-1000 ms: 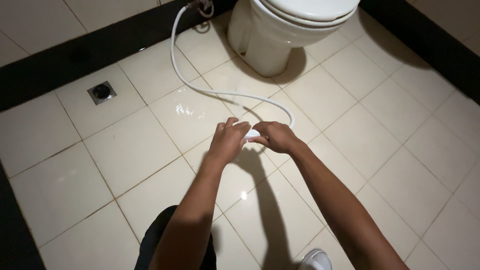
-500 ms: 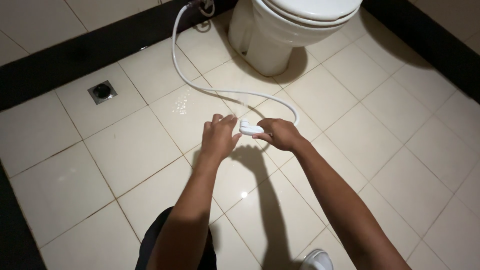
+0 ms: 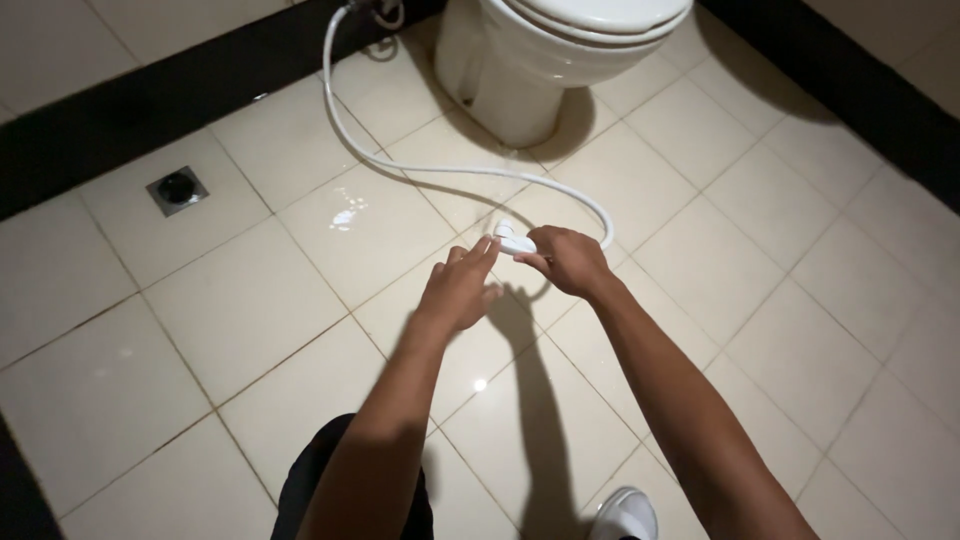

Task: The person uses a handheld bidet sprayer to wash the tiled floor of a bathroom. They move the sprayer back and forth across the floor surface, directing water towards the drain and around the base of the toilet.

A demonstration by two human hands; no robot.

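Nearest the camera, a white shoe (image 3: 623,515) stands on the pale tiled floor (image 3: 240,300). Above it, the right hand (image 3: 568,262) is clenched around a white spray head (image 3: 514,241), held over the tiles. The left hand (image 3: 458,290) is released, fingers spread, its fingertips just beside the spray head. A white hose (image 3: 420,167) curves back past the toilet (image 3: 545,60); a floor drain (image 3: 177,188) sits to the left.
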